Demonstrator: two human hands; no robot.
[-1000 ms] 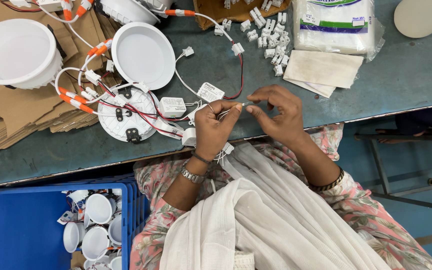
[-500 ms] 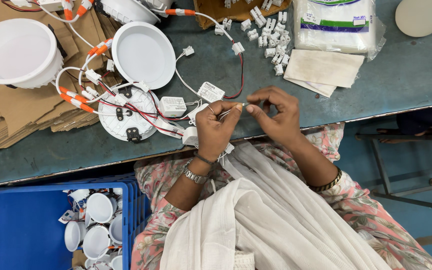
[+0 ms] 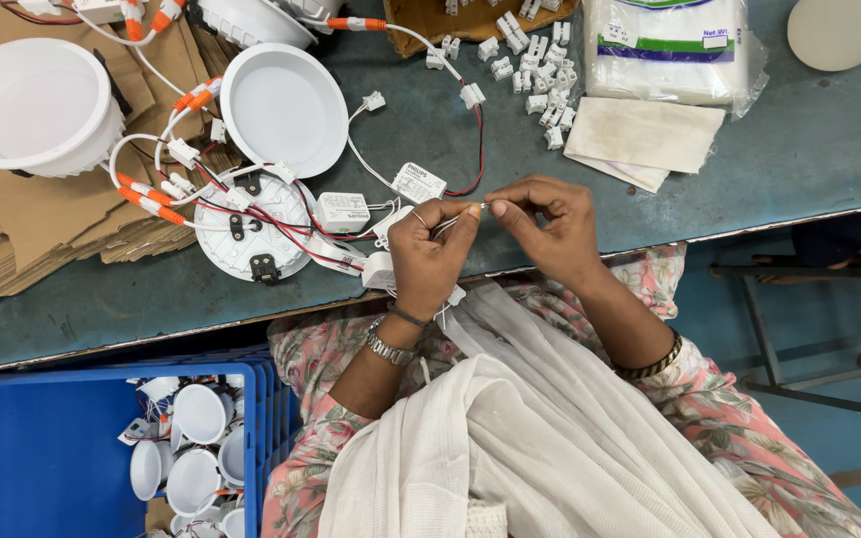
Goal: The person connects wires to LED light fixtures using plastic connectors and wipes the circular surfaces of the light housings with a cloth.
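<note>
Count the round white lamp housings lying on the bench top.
3 fully in view: a deep round white lamp housing on the cardboard at far left, a shallow one beside it, and a face-down one under the wires. Another is cut off at the top edge.

Your counter (image 3: 829,149) has a blue-grey top. Flattened cardboard (image 3: 42,214) covers its 9 o'clock side and carries a white round lamp housing (image 3: 27,105). A second housing (image 3: 284,108) lies at 11 o'clock, with an upturned lamp base (image 3: 251,231) below it among red and white wires. At 12 o'clock lie loose white connectors (image 3: 525,70). At 1 o'clock, a folded cloth (image 3: 642,134) lies just below a plastic packet (image 3: 672,45).
</note>
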